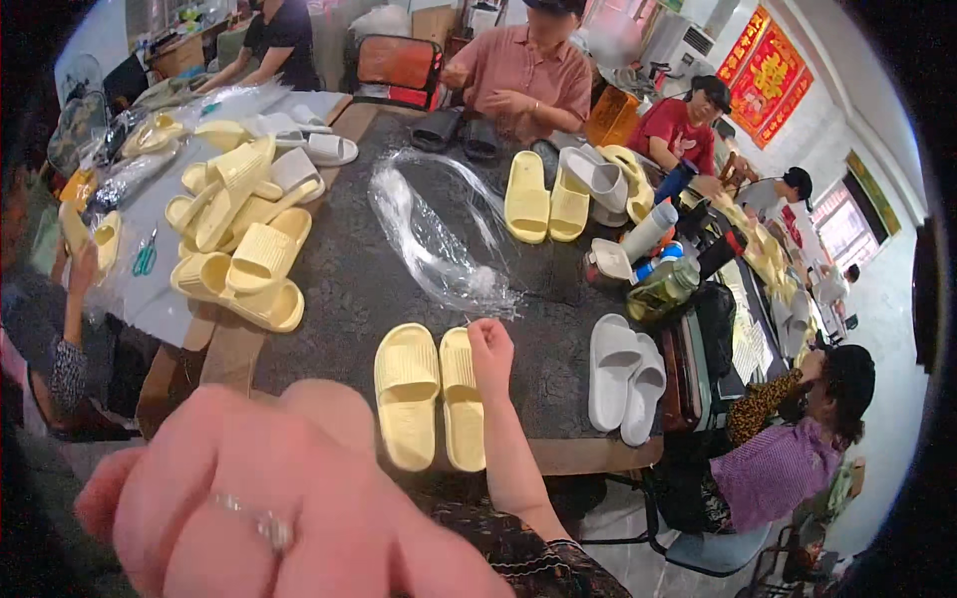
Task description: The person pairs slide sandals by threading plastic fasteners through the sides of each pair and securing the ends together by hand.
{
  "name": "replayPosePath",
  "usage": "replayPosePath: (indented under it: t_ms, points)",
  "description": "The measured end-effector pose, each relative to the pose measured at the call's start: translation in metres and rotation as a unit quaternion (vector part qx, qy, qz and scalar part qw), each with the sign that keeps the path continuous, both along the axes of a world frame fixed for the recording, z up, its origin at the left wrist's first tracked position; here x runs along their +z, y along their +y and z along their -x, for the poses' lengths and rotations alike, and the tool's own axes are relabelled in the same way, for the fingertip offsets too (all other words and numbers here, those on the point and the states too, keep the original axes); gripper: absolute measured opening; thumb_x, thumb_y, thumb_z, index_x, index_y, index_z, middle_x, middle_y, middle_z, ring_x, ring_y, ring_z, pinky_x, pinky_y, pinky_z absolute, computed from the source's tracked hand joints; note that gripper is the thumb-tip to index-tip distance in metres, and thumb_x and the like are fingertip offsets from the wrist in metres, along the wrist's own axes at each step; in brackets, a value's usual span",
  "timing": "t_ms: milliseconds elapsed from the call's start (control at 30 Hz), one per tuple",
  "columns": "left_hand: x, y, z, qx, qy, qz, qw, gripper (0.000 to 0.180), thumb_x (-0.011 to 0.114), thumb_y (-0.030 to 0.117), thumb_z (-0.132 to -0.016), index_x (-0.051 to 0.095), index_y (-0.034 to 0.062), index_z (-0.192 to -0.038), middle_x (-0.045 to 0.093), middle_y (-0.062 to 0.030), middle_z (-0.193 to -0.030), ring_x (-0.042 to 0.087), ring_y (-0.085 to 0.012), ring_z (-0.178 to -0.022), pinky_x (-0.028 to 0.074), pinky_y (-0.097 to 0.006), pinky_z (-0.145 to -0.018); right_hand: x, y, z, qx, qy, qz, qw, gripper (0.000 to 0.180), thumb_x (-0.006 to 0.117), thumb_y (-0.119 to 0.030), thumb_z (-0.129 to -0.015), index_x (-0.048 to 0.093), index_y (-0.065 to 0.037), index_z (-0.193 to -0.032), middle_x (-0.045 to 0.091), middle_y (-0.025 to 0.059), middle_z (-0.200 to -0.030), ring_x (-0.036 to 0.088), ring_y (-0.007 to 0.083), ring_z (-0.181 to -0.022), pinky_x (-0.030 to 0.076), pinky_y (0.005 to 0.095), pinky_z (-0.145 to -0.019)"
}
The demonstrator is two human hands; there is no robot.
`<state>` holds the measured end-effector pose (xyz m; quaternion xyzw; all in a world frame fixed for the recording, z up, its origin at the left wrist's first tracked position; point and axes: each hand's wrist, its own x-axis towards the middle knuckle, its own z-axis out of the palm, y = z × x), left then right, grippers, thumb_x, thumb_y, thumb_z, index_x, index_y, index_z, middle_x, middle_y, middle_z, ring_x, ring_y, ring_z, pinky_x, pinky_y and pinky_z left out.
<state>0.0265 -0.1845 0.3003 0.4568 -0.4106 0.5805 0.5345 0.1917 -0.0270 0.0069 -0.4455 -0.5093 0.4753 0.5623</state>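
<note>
A pair of pale yellow slippers lies side by side in front of me, the left slipper (407, 399) whole in view, the right slipper (463, 419) partly covered by my right hand (491, 351). That hand is closed in a pinch over the slipper's far end; what its fingers hold, if anything, is too small to name. Very near the camera at lower left is my left hand (269, 488), large and blurred, a ring on one finger. Its fingers are curled and their tips hidden. Beyond the slippers, thin clear plastic bags (424, 234) are spread on the dark tabletop (329, 329).
Yellow slippers (264, 254) are heaped at left near teal scissors (146, 255). Grey slippers (623, 374) lie at right, below a green bottle (663, 289) and a white cup (606, 261). Another yellow pair (526, 199) and black slippers (437, 130) lie farther off. Several people sit around.
</note>
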Motion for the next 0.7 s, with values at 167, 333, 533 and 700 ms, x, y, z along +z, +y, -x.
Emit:
replayPosePath:
  t_ms: [167,333,533,700]
  points:
    - [-0.003,-0.006,-0.002,-0.059,-0.042,-0.021,0.997,0.033,0.046,0.002,-0.088,0.052,0.0059,-0.056,0.056,-0.0091,-0.064,0.053,-0.0193,-0.058,0.049,-0.039,-0.053,-0.005,0.005,-0.006,0.016,0.03,-0.005,0.999,0.006,0.062,-0.008,-0.09,0.059,-0.004,-0.087,0.052,-0.0076,-0.072,0.043,-0.0001,-0.063,0.035,0.0173,-0.056]
    - [-0.001,-0.006,-0.011,-0.125,-0.075,-0.049,0.988,0.027,0.048,-0.008,-0.083,0.051,0.0024,-0.058,0.053,-0.0099,-0.066,0.051,-0.0212,-0.056,0.05,-0.039,-0.054,-0.002,0.005,-0.01,0.013,0.002,0.015,1.0,0.007,0.063,-0.01,-0.09,0.061,-0.003,-0.089,0.055,-0.0064,-0.076,0.047,0.0011,-0.068,0.037,0.0174,-0.061]
    - [0.026,-0.001,-0.02,-0.224,-0.047,-0.064,0.971,0.024,0.049,-0.016,-0.079,0.049,-0.0007,-0.061,0.051,-0.0104,-0.068,0.048,-0.0229,-0.054,0.051,-0.041,-0.058,0.001,0.0,0.002,0.022,0.01,0.001,1.0,0.007,0.062,-0.009,-0.09,0.059,-0.004,-0.088,0.053,-0.0071,-0.073,0.044,0.0,-0.063,0.035,0.0171,-0.055]
    - [0.038,0.01,-0.015,-0.257,0.09,0.017,0.962,0.025,0.047,-0.017,-0.078,0.047,0.0,-0.06,0.049,-0.0097,-0.067,0.045,-0.0235,-0.054,0.051,-0.044,-0.063,-0.004,0.003,-0.014,0.016,0.032,0.005,0.999,0.005,0.062,-0.009,-0.09,0.06,-0.004,-0.089,0.054,-0.0072,-0.076,0.046,0.0001,-0.067,0.037,0.0167,-0.06]
